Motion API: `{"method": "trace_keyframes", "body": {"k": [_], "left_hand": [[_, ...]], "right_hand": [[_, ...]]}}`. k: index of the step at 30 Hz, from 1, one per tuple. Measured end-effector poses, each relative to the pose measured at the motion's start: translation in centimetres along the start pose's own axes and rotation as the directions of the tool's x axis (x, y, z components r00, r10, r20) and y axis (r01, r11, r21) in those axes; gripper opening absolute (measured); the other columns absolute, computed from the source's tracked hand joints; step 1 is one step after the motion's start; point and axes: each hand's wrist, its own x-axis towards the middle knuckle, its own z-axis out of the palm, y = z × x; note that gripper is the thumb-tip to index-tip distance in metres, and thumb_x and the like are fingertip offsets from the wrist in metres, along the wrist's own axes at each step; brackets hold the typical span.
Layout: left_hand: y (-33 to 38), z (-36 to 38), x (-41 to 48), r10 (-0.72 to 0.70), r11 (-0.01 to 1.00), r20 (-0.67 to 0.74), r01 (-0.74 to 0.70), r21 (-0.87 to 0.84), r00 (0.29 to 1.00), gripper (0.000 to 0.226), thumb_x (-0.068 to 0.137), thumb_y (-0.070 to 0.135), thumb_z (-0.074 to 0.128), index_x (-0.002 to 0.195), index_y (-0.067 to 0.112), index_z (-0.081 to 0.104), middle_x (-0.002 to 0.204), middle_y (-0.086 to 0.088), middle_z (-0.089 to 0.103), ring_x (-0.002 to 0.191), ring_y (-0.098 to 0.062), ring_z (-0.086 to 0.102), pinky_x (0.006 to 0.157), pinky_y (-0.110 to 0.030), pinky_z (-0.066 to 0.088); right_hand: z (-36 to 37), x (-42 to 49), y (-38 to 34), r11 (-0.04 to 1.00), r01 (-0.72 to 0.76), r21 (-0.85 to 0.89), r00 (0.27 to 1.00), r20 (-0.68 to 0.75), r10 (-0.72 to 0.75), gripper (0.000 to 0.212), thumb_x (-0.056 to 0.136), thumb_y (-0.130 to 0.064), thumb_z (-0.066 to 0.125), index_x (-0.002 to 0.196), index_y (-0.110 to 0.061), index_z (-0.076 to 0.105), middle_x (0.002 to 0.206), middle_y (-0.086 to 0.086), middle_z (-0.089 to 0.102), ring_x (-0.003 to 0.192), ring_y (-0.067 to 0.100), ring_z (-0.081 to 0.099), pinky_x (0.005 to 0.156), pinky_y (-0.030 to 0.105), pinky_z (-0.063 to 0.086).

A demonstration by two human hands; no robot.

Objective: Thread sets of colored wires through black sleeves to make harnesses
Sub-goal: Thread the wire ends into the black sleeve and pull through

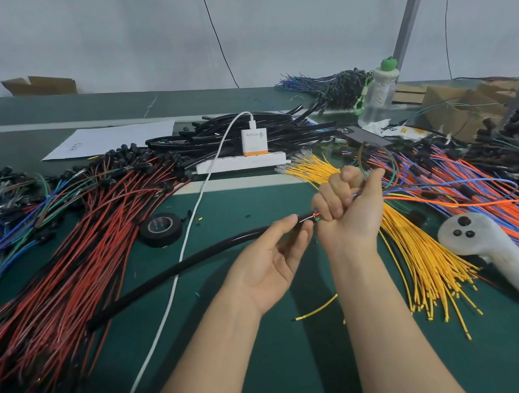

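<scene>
Red wires [59, 260] are lying heaped across the green bench [272, 379] at left. The black sleeve [168, 273] is arching up from them to the left hand [271, 262], whose fingertips are pinching its end. The right hand [347, 206] is fisting a set of colored wires [317, 218] entering that sleeve end, above yellow wires [422, 256].

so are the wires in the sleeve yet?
Just started: colored wire ends sit at the black sleeve mouth, pinched by the left hand; the rest trails from the right hand.
</scene>
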Motion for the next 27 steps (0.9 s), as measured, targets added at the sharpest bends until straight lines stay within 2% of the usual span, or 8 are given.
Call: {"method": "trace_keyframes", "body": {"k": [8,10,12,13,15,19,24,27], "left_hand": [[-0.9,0.1,0.5,0.352,0.908,0.071,-0.359,0.217,0.933,0.012,0.09,0.002,0.056,0.095,0.005,0.065,0.086,-0.007,0.07,0.077,-0.01,0.069,0.07,-0.013,0.053],[-1.0,0.1,0.5,0.384,0.882,0.101,-0.397,0.254,0.918,0.012,0.09,0.002,0.055,0.095,0.006,0.065,0.086,-0.004,0.071,0.078,-0.009,0.069,0.071,-0.013,0.052],[-1.0,0.1,0.6,0.42,0.852,0.119,-0.436,0.289,0.9,0.012,0.091,0.002,0.054,0.094,0.006,0.064,0.085,-0.001,0.072,0.078,-0.009,0.068,0.072,-0.013,0.052],[-0.8,0.1,0.7,0.443,0.836,0.115,-0.456,0.305,0.889,0.012,0.091,0.002,0.053,0.094,0.007,0.064,0.084,-0.001,0.072,0.08,-0.009,0.068,0.074,-0.014,0.052],[-0.4,-0.2,0.8,0.491,0.791,0.106,-0.494,0.362,0.864,0.012,0.092,0.003,0.053,0.094,0.007,0.064,0.087,-0.001,0.072,0.085,-0.012,0.067,0.079,-0.019,0.052],[0.3,-0.5,0.7,0.525,0.765,0.094,-0.517,0.384,0.846,0.013,0.092,0.0,0.052,0.093,0.006,0.063,0.083,0.0,0.072,0.081,-0.009,0.067,0.075,-0.017,0.052],[0.5,-0.6,0.8,0.538,0.788,0.01,-0.508,0.347,0.843,0.011,0.091,0.0,0.055,0.088,0.004,0.064,0.08,-0.005,0.069,0.069,-0.009,0.068,0.069,-0.014,0.053],[0.6,-0.8,0.7,0.53,0.792,-0.008,-0.492,0.361,0.848,0.01,0.091,0.001,0.055,0.088,0.005,0.064,0.078,-0.002,0.069,0.071,-0.009,0.068,0.07,-0.014,0.053]], "right_hand": [[0.3,-0.1,0.8,1.0,0.023,0.012,0.995,-0.096,-0.022,0.056,0.103,-0.047,0.022,0.066,-0.011,0.045,0.039,-0.005,0.028,0.03,0.008,0.024,0.032,0.018,0.02],[0.3,0.1,1.1,0.991,0.008,-0.13,0.992,-0.127,-0.025,0.059,0.103,-0.047,0.022,0.068,-0.009,0.051,0.043,-0.001,0.042,0.036,0.012,0.042,0.039,0.017,0.037],[0.3,0.1,1.8,0.917,-0.039,-0.397,0.994,-0.107,-0.004,0.064,0.104,-0.046,0.019,0.074,-0.008,0.061,0.061,0.003,0.064,0.061,0.016,0.063,0.064,0.026,0.054],[0.3,-0.1,2.3,0.849,-0.068,-0.524,0.997,-0.076,0.033,0.066,0.104,-0.046,0.017,0.077,-0.008,0.065,0.072,0.004,0.07,0.075,0.017,0.066,0.078,0.031,0.053],[0.2,-0.6,3.4,0.726,-0.135,-0.674,0.989,-0.046,0.142,0.067,0.104,-0.045,0.018,0.083,-0.008,0.07,0.083,0.009,0.072,0.085,0.02,0.065,0.087,0.034,0.049],[0.5,-1.1,4.4,0.717,-0.228,-0.659,0.964,-0.048,0.263,0.064,0.103,-0.046,0.025,0.085,-0.008,0.073,0.093,0.008,0.074,0.085,0.021,0.066,0.088,0.034,0.048],[0.6,-0.4,3.1,0.818,-0.198,-0.54,0.975,-0.194,0.108,0.04,0.095,-0.043,0.05,0.069,-0.018,0.068,0.068,-0.006,0.052,0.056,0.008,0.045,0.055,0.021,0.036],[0.1,0.1,2.0,0.844,-0.187,-0.503,0.97,-0.228,0.079,0.043,0.098,-0.04,0.049,0.065,-0.013,0.058,0.055,-0.005,0.048,0.038,0.006,0.034,0.038,0.017,0.027]]}}
